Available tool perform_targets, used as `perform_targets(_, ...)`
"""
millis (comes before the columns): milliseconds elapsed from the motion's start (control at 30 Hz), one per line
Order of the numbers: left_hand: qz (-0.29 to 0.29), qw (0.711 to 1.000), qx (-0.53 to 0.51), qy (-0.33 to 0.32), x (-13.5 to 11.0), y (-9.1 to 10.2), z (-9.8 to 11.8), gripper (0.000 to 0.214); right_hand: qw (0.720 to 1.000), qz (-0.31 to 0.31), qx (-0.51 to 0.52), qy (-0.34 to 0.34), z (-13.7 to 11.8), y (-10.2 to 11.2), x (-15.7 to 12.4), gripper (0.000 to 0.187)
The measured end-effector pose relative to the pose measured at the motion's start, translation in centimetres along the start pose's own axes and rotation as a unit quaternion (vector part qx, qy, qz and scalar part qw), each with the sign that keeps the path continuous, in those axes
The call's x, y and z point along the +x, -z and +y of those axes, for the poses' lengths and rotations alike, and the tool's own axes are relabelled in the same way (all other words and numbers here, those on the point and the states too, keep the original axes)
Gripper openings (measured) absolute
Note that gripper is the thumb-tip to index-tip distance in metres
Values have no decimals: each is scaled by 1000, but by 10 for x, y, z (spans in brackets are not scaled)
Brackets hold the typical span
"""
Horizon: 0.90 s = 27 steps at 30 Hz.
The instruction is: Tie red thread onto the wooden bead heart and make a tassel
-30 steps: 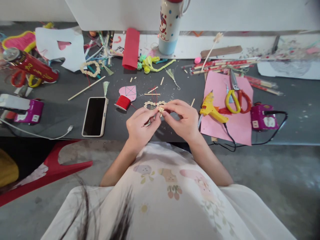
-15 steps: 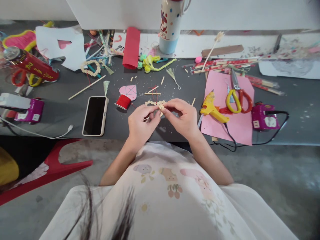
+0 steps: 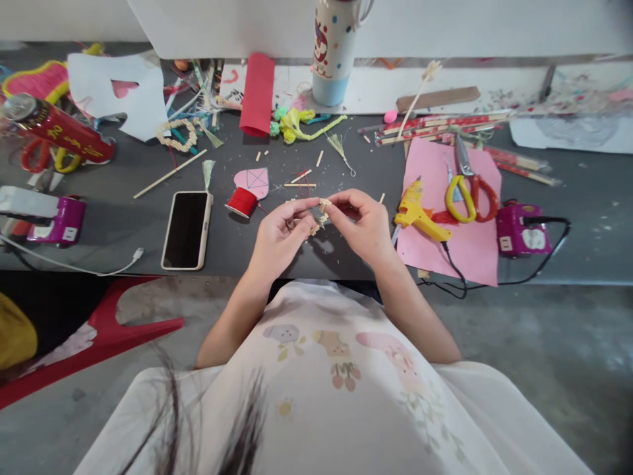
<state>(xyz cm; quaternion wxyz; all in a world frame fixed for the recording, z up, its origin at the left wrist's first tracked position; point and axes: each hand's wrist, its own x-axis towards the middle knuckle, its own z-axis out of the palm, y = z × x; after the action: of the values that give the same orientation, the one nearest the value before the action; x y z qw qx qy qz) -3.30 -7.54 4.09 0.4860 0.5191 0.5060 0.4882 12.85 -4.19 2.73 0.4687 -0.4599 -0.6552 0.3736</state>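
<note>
A strand of small cream-coloured pieces (image 3: pixel 323 218) runs between my two hands, just above the front of the dark table. My left hand (image 3: pixel 281 239) pinches one part of it, with a ring on one finger. Thumb and index finger of my right hand (image 3: pixel 363 227) are closed on another part at its upper end. Fingers hide some of the strand. Just beyond the hands lie thin wooden sticks (image 3: pixel 300 185) with red thread. A spool of red thread (image 3: pixel 241 202) and a pink heart-shaped card (image 3: pixel 252 181) are left of my left hand.
A phone (image 3: pixel 186 230) lies to the left. On the right, a yellow glue gun (image 3: pixel 420 214) and scissors (image 3: pixel 467 188) rest on pink paper (image 3: pixel 450 257), with a cord over the table edge. A tumbler (image 3: pixel 333 59) and red can (image 3: pixel 59 128) stand farther back.
My hands have moved slightly apart, the left fingertips lower than the right. More of the strand shows between them. The view has shifted a little.
</note>
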Motion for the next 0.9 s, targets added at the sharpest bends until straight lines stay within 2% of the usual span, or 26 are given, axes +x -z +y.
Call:
perform_targets(100, 34, 995, 83, -35, 2, -1, -1, 28, 1000, -10, 6, 10, -1, 0, -1, 13)
perform_targets(200, 69, 974, 186, -109, 2, -3, -2, 21, 999, -20, 8, 27, -4, 1, -3, 12)
perform_targets(300, 74, 949, 261, -159, -1, -6, 0, 17, 999, -20, 0, 45, -8, 1, -4, 10)
perform_targets(433, 85, 921, 332, -187, -8, -10, 4, 19, 997, -11, -25, 79, -13, -1, -6, 10)
perform_targets(567, 126, 879, 390, -243, -12, -13, 5, 20, 993, -1, -39, 113, -18, -3, -8, 13)
perform_targets(700, 155, 835, 430, -307, -13, -13, 3, 18, 993, 4, -48, 112, -22, -2, -9, 15)
perform_targets(800, 160, 816, 442, -335, -14, -14, 2, 16, 995, 8, -38, 94, -25, -2, -9, 17)
perform_targets(900, 158, 810, 441, -353, -15, -14, 0, 16, 997, 15, -29, 74, -28, -1, -10, 18)
